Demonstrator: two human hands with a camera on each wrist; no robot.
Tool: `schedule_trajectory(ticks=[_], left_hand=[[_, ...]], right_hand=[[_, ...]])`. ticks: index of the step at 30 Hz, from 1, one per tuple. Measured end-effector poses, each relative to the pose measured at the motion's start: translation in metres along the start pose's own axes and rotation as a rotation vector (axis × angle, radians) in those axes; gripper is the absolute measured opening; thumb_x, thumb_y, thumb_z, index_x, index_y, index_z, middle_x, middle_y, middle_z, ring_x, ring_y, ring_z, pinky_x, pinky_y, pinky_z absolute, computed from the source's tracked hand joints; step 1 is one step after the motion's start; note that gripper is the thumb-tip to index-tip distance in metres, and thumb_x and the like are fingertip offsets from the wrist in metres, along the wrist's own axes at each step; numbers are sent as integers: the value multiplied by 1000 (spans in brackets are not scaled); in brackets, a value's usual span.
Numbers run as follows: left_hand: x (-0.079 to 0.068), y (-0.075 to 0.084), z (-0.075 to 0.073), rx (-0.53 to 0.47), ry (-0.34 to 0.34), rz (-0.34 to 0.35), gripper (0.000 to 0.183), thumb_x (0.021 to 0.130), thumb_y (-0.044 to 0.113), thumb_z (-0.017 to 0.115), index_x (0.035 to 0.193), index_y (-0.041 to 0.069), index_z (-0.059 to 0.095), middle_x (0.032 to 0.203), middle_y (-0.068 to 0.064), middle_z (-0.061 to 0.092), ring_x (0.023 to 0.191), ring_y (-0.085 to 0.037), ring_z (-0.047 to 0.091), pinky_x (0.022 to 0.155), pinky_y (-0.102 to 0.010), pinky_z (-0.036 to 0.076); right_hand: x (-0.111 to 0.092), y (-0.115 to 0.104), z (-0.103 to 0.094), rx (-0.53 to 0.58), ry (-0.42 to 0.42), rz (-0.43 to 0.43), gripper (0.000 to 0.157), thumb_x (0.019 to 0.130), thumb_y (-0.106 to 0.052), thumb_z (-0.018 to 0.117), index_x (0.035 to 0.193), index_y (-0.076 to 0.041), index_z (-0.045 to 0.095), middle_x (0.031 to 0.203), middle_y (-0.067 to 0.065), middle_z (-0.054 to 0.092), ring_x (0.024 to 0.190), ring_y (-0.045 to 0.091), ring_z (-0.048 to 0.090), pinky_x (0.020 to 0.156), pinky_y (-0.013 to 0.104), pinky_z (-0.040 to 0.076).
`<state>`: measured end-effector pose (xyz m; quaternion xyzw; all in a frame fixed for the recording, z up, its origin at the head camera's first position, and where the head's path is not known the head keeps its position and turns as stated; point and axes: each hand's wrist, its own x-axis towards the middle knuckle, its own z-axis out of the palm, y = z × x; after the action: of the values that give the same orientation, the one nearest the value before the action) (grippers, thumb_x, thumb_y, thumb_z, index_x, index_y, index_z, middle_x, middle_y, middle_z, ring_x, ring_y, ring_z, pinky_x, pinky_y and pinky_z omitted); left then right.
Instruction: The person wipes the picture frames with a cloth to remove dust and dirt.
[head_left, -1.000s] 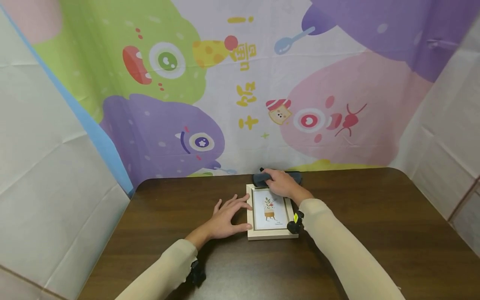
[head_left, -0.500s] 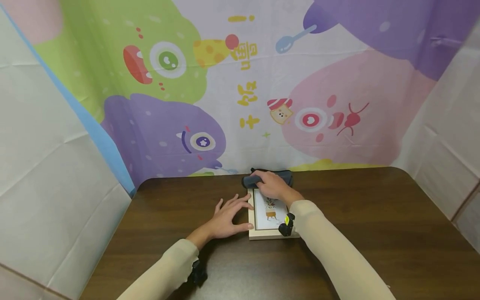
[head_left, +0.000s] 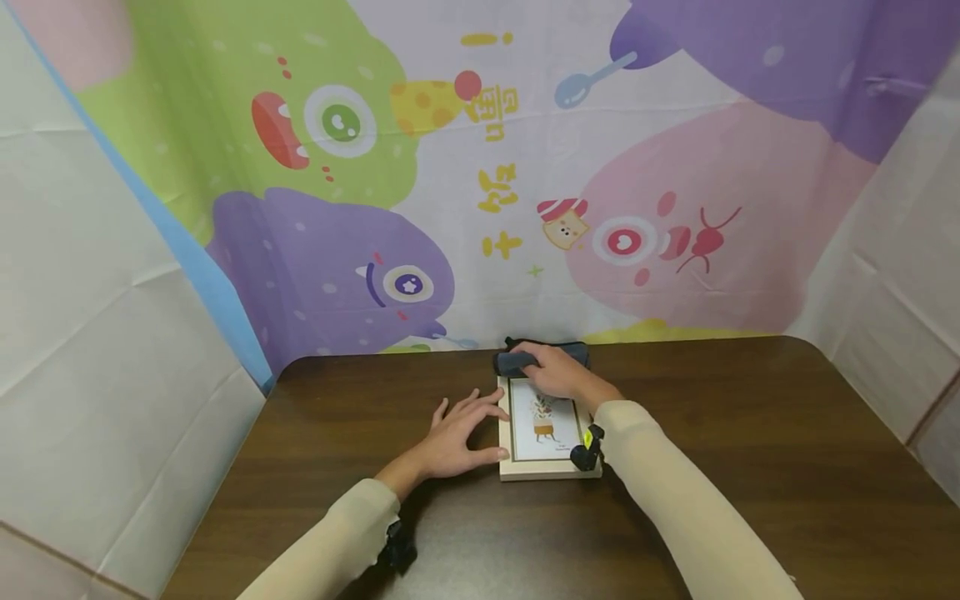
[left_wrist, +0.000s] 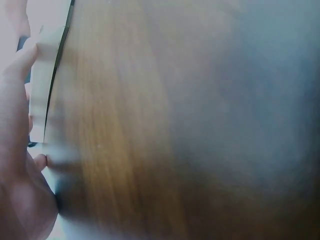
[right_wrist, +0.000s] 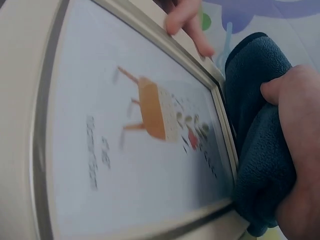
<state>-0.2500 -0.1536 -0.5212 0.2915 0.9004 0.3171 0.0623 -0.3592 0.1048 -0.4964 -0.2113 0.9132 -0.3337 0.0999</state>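
A pale wooden picture frame [head_left: 540,471] lies flat on the table, holding a print of a potted plant on a legged stand. My right hand [head_left: 562,372] grips a folded dark blue-grey cloth [head_left: 513,363] along the frame's far edge. The right wrist view shows the cloth [right_wrist: 257,75] bunched under that hand [right_wrist: 302,145], right at the frame's far rim. At the frame's left side, my left hand [head_left: 453,437] has its fingers spread, thumb and fingertips touching the border. The left wrist view catches this hand [left_wrist: 17,150] beside the frame's side [left_wrist: 44,75].
The dark brown wooden table [head_left: 345,417] reaches back to a hanging curtain [head_left: 510,300] printed with cartoon monsters, close behind the cloth. Pale panels [head_left: 90,333] stand on both sides. A small black camera [head_left: 397,546] sits on each wrist.
My right hand has moved the cloth leftward along the frame's far edge, then slightly back right. The left hand has stayed at the frame's left side.
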Motion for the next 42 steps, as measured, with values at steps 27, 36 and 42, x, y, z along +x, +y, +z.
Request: schedule_trajectory(ticks=[27, 36, 42], left_hand=[[6, -6, 5, 2, 27, -9, 53, 99, 59, 78, 143, 32, 64, 186, 0, 38, 174, -50, 28, 128, -90, 4], [4, -13, 8, 7, 65, 43, 56, 99, 73, 72, 141, 37, 64, 185, 3, 40, 171, -53, 33, 123, -94, 8], [2, -4, 4, -1, 19, 0, 54, 100, 63, 76, 143, 32, 64, 186, 0, 38, 172, -53, 30, 127, -92, 6]], right_hand=[[-39, 13, -55, 53, 122, -20, 48, 118, -16, 48, 166, -11, 52, 157, 26, 65, 84, 31, 72, 96, 53, 56], [-63, 8, -79, 60, 167, -107, 47, 117, -12, 52, 163, -5, 54, 161, 28, 62, 134, 47, 63, 116, 66, 48], [-78, 5, -83, 38, 178, -139, 44, 116, -10, 53, 160, -5, 56, 159, 26, 65, 139, 47, 65, 122, 69, 48]])
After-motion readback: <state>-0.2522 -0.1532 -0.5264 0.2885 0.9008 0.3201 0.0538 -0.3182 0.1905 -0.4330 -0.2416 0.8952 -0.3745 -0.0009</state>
